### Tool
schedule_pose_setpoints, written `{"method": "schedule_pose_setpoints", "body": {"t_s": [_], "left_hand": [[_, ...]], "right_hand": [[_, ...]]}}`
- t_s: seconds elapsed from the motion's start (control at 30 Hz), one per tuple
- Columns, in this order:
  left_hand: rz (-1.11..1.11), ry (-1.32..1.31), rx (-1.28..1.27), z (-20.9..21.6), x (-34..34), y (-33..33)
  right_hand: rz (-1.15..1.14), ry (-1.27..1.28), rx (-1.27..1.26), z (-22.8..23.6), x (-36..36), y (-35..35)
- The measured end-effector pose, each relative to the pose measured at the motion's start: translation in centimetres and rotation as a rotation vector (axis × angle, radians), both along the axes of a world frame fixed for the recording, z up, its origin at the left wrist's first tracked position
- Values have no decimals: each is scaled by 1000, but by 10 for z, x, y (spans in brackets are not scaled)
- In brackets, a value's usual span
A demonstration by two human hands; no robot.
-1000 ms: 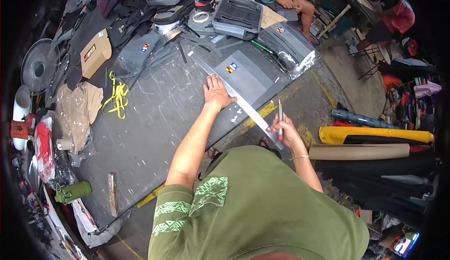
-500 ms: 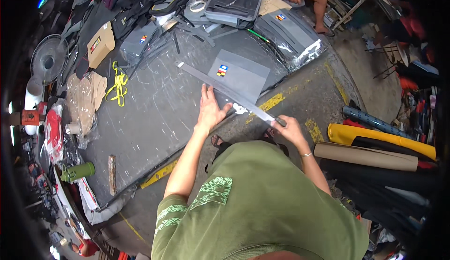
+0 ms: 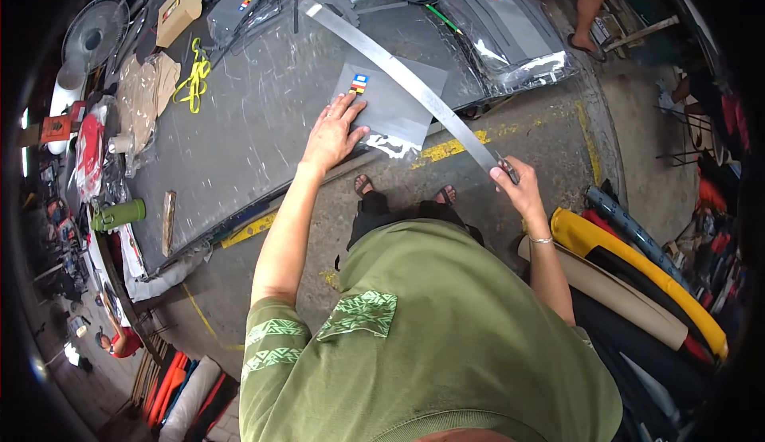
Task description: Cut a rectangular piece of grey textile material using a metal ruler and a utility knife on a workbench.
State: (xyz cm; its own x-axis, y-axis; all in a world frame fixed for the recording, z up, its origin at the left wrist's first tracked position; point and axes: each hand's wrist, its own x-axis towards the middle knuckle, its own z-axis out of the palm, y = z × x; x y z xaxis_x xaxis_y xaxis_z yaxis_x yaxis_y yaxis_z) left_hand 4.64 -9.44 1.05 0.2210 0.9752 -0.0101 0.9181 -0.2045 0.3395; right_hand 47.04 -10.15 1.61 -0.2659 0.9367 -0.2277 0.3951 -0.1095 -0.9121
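My left hand (image 3: 329,135) lies with its fingers stretched out on a grey sheet (image 3: 390,91), close to the small coloured label (image 3: 358,84) on it. My right hand (image 3: 519,187) grips the near end of a long metal ruler (image 3: 398,72), off the table's front edge. Crossing above the sheet, the ruler reaches toward the far side of the table. A small dark tool (image 3: 508,171) also shows in my right hand; its kind is unclear. Under the sheet's near edge is a white-patterned patch (image 3: 392,146).
On the dark worktable (image 3: 223,155) lie a yellow strap (image 3: 194,80), a cardboard box (image 3: 180,9) and a wooden stick (image 3: 169,223). Plastic-wrapped grey panels (image 3: 510,36) lie at the far right, near another person's leg (image 3: 590,12). Material rolls (image 3: 621,291) stand at my right.
My left hand has moved from the bare tabletop onto the grey sheet. The ruler has shifted right across the sheet with my right hand. The whole view has tilted.
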Motion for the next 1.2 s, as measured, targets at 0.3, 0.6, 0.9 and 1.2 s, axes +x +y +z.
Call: {"method": "schedule_pose_setpoints", "body": {"t_s": [0.3,0.6,0.9,1.2], "left_hand": [[292,69,98,-3,40,24],[197,-97,68,-15,-56,33],[106,-53,13,-31,-61,24],[100,-55,96,-36,-65,19]], "right_hand": [[-98,-9,-10,14,-41,-10],[-272,-95,93,14,-126,-61],[-349,87,-6,14,-204,-64],[-169,-282,-11,-32,-225,-40]]}}
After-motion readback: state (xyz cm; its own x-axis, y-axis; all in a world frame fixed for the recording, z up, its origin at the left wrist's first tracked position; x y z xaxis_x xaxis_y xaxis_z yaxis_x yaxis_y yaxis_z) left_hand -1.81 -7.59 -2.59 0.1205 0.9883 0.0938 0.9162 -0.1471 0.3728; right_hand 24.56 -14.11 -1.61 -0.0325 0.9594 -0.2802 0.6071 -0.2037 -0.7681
